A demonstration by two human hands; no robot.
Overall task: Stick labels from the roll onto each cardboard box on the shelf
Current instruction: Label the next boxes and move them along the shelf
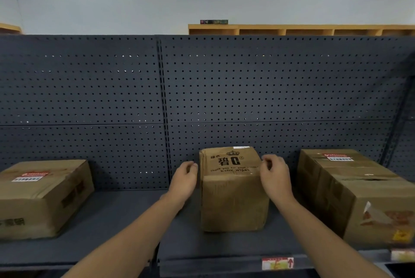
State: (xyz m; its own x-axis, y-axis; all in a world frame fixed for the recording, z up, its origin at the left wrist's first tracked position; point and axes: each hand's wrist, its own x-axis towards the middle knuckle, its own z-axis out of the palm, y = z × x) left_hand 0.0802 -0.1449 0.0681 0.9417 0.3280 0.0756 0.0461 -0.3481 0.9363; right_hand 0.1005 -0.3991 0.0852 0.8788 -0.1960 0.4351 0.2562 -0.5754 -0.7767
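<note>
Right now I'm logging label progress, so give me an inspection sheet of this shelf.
Surface: dark shelf, pegboard behind.
Job's things: left box and right box each carry a red-white label; middle box shows a small white sticker at its top rear edge; roll not seen.
Clutter: price tag on shelf edge.
Hands: left hand and right hand flank the middle box, fingers curled at its top edges.
Cables: nothing seen.
Surroundings: wooden cubbies, grey wall.

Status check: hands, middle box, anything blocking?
Left hand and right hand flank middle box, fingers curled at its top edges. No red label visible on it. Nothing blocking.
</note>
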